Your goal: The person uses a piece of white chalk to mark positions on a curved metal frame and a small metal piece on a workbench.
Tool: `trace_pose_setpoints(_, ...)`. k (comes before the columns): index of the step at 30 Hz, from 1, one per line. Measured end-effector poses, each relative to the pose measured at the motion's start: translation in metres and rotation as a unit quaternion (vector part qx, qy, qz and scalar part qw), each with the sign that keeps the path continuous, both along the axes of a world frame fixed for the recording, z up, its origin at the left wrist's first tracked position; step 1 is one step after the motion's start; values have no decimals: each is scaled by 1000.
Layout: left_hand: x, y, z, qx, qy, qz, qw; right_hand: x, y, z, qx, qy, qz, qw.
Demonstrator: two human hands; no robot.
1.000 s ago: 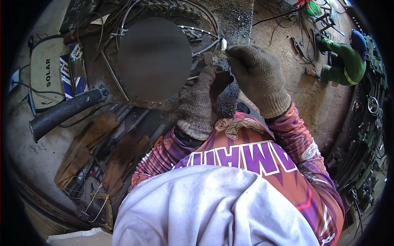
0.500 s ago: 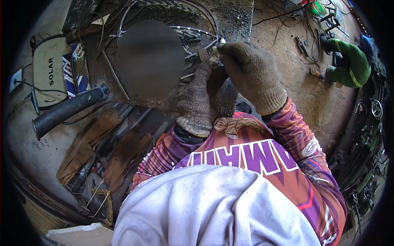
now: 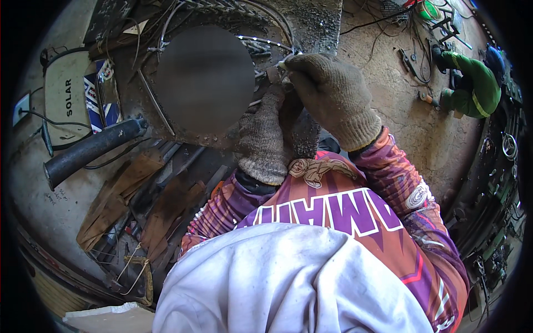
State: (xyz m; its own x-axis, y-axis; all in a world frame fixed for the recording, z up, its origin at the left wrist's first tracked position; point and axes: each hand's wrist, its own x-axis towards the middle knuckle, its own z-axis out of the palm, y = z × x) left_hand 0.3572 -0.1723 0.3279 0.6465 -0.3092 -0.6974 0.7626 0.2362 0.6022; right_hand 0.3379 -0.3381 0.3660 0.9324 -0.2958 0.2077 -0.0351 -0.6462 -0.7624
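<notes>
My right hand [image 3: 336, 100], in a grey-brown knitted glove, is closed in a pinch over the worktable. A small pale stick [image 3: 282, 65] shows at its fingertips; its exact kind is unclear. Just left of it my left hand [image 3: 262, 133], gloved alike, is closed with its fingertips at a small flat brown metal piece [image 3: 272, 74]. Both hands are almost touching beside a frame of bent metal rods [image 3: 283, 25]. A round dark blurred patch covers much of the table and part of this frame.
A black pipe [image 3: 97, 150] lies left, near a cream-coloured machine [image 3: 68, 97]. Brown sheets [image 3: 119, 194] and metal bars lie below the table. At right, a co-worker in green [image 3: 474, 86] crouches near cables and tools. A metal rack [image 3: 494, 238] runs along the right edge.
My right hand has shifted slightly left, bringing the pale stick closer to the flat metal piece. My left hand stays nearly in place.
</notes>
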Motion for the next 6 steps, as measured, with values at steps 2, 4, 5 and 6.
trace_pose_setpoints(2, 0, -10, 20, -19, 11, 7, 1000, 1, 0, -4, -22, -16, -1, 1000)
trace_pose_setpoints(4, 0, -15, 29, -36, 21, 18, 999, 1, 1, -5, -30, -5, 5, 1000)
trace_pose_setpoints(5, -1, -16, 30, -47, 12, 24, 999, 1, 2, -5, -38, 6, 11, 999)
trace_pose_setpoints(6, -1, -16, 30, -58, 3, 29, 998, 2, 3, -5, -38, 6, 12, 999)
